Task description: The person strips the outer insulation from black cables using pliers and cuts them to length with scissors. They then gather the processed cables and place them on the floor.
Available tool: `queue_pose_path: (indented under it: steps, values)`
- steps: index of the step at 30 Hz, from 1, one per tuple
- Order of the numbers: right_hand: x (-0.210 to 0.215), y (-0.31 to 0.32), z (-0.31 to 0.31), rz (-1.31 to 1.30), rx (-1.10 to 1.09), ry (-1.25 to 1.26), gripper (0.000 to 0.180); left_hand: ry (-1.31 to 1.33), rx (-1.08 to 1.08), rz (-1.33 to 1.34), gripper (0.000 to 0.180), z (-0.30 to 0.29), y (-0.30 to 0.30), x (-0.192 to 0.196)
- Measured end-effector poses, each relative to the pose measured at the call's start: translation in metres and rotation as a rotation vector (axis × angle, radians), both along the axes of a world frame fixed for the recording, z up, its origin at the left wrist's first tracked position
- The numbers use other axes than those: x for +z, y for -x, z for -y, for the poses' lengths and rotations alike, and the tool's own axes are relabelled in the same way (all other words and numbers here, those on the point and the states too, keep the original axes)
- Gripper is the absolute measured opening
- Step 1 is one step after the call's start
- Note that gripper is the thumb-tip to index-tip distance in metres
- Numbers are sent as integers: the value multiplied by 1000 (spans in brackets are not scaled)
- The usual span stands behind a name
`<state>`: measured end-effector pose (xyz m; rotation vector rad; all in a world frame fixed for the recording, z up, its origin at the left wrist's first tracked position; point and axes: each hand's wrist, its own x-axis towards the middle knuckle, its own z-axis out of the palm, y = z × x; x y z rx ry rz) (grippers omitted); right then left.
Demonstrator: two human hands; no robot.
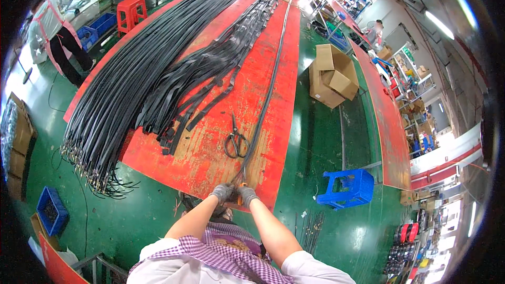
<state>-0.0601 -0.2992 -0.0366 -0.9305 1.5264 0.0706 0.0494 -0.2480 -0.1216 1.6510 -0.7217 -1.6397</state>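
Overhead fisheye view of a workshop, looking down on two gloved hands at the near end of a long, scuffed red table (252, 92). Writing on distant signs and packages too small to read; likewise a small pale mark low on an open cardboard box (322, 85), right of the table.

Left hand (223, 192), in a grey glove, at the table's near edge, fingers curled beside the near end of a thin dark strand (265, 102); cannot tell whether closed on it. Right hand (246, 194), also grey-gloved, just beside the left, wrapped around an orange-handled tool (242, 184) near that same strand end. Tool's exact kind too small to make out.

Strand stretched lengthwise along the table's right side, far end to hands. Black-handled scissors (235, 135) lying just left of it, blades pointing away. Farther left, loose flat black strips (194, 71), then a thick fan of black cables (131, 79) with brass-coloured tips overhanging the near left edge.

On the green floor, a blue stool (357, 186) to the right and a blue crate (63, 215) to the left.
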Motion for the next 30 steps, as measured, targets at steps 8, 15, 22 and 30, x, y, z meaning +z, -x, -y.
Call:
queue_pose_path:
  steps: [8, 15, 22, 30]
  values:
    - [-35, 19, 15, -79, 183, 37, 18, -117, -137, -6, 27, -3, 3, 81]
    - [1, 14, 13, -99, 232, 25, 13, -44, -48, 181, 28, -14, 11, 61]
    - [-5, 23, 0, 75, -190, 6, 12, -48, 170, 98, 22, -29, 15, 140]
    - [32, 17, -2, -37, 31, 96, 15, -13, 304, -316, 20, -23, 33, 45]
